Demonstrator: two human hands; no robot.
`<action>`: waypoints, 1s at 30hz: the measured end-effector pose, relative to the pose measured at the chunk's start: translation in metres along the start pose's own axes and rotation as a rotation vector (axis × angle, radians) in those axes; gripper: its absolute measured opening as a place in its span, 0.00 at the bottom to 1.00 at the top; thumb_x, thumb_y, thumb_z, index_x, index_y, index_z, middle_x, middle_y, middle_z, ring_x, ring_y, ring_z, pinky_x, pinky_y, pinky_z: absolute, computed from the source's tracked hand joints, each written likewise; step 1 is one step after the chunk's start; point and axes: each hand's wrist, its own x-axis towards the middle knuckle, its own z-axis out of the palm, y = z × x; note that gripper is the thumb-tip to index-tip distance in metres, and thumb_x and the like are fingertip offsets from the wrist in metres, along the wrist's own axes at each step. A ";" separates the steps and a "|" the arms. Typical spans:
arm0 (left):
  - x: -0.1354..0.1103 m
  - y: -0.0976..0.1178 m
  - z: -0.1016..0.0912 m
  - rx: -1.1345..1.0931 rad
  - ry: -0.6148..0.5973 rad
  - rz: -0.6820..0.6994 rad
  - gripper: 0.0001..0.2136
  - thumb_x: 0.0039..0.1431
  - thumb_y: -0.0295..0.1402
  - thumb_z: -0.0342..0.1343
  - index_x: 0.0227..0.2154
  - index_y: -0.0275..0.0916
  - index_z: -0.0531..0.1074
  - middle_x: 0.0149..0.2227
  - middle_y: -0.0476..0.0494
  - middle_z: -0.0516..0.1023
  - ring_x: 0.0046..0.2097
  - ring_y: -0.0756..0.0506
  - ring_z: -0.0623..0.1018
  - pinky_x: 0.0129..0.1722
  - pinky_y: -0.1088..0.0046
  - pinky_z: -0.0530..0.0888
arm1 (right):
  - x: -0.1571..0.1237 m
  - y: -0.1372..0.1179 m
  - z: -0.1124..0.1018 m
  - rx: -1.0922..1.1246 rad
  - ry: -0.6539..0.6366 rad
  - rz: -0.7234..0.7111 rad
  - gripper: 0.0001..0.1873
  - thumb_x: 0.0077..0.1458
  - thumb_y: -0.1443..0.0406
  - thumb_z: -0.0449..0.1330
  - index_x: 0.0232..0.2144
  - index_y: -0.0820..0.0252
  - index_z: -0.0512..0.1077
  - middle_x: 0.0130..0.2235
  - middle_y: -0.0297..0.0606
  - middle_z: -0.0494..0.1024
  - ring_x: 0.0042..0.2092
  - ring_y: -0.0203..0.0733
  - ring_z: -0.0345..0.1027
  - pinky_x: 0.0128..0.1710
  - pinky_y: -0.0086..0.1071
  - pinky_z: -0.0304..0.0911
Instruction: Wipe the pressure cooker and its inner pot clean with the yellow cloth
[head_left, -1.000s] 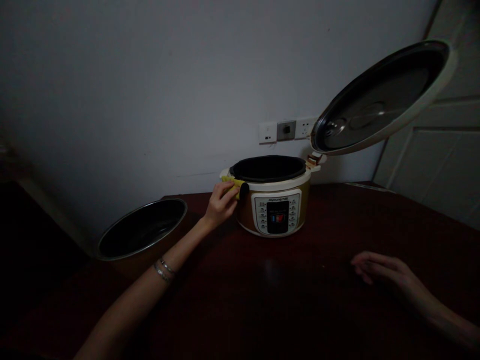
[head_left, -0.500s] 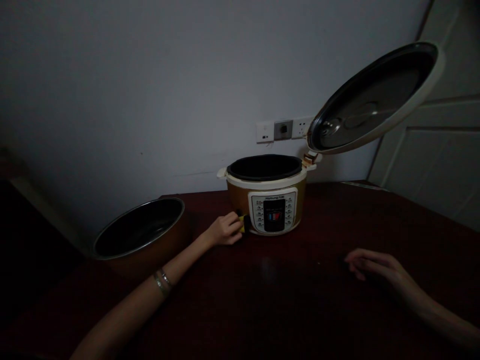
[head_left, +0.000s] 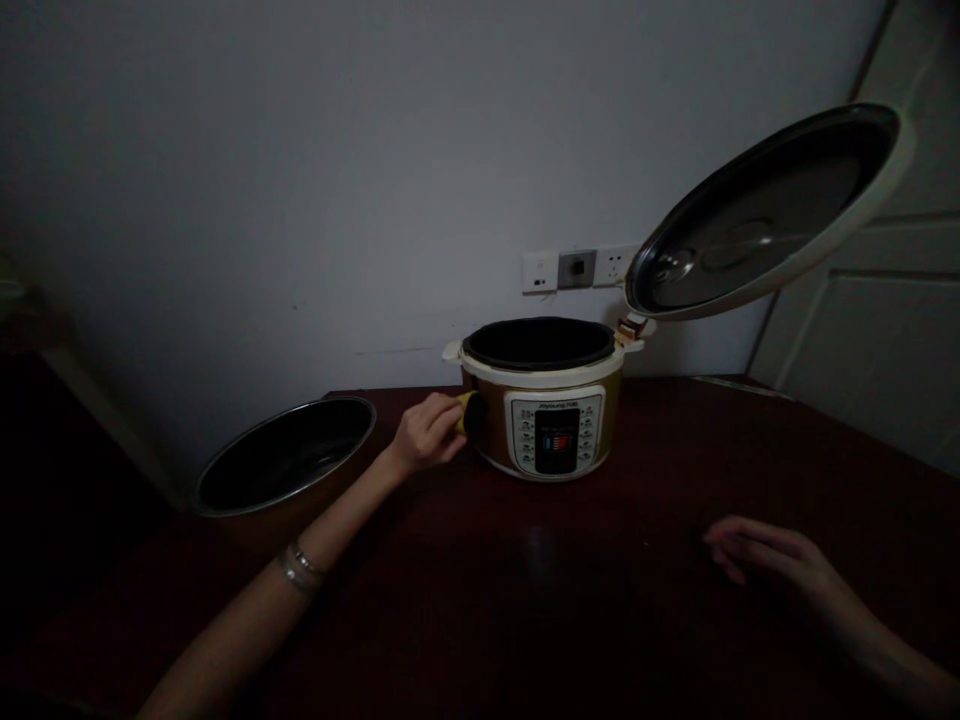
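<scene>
My left hand (head_left: 427,432) is closed on a small yellow and black sponge (head_left: 470,412). The sponge's dark face is at the left side of a gold and white electric cooker (head_left: 491,430), beside its control panel. The cooker's lid (head_left: 757,225) stands raised on its hinge at the right, above a dark, open interior. Away to the right, my right hand (head_left: 772,555) rests low over the table with loosely bent fingers slightly apart and nothing visible in it.
A brown pot (head_left: 300,510) with a dark inside stands on the dark red table (head_left: 540,590), left of the cooker and just behind my left forearm. Wall sockets (head_left: 576,269) are behind the cooker. A pale panelled door (head_left: 877,340) is at the right.
My left hand and the sponge have moved up and left along the cooker's side. My right hand keeps its pose. The whole view has shifted slightly.
</scene>
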 end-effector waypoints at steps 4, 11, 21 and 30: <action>0.021 -0.012 0.004 0.043 0.128 -0.220 0.19 0.58 0.25 0.51 0.52 0.41 0.63 0.47 0.38 0.70 0.48 0.43 0.72 0.45 0.63 0.74 | -0.001 0.000 -0.001 -0.008 0.000 -0.001 0.22 0.39 0.47 0.65 0.23 0.61 0.79 0.24 0.42 0.74 0.25 0.42 0.64 0.24 0.33 0.59; 0.001 0.013 0.036 -0.039 0.048 -0.177 0.15 0.57 0.27 0.53 0.48 0.39 0.66 0.46 0.36 0.68 0.48 0.42 0.71 0.42 0.60 0.75 | -0.002 -0.002 0.001 0.007 -0.003 0.010 0.22 0.38 0.47 0.66 0.23 0.61 0.78 0.23 0.41 0.74 0.25 0.41 0.63 0.24 0.31 0.58; -0.036 0.050 0.043 -0.198 -0.439 -0.064 0.09 0.56 0.31 0.50 0.38 0.35 0.72 0.33 0.41 0.74 0.32 0.49 0.75 0.26 0.77 0.71 | -0.001 0.004 -0.002 -0.026 -0.065 0.005 0.20 0.44 0.49 0.64 0.25 0.61 0.78 0.24 0.40 0.74 0.26 0.41 0.64 0.26 0.32 0.59; 0.008 0.081 0.017 -0.491 -0.841 -0.246 0.13 0.54 0.30 0.52 0.42 0.36 0.73 0.35 0.43 0.78 0.34 0.48 0.75 0.31 0.76 0.69 | 0.000 0.008 -0.003 -0.128 -0.108 -0.068 0.22 0.48 0.48 0.61 0.28 0.62 0.76 0.27 0.42 0.75 0.28 0.42 0.67 0.27 0.33 0.62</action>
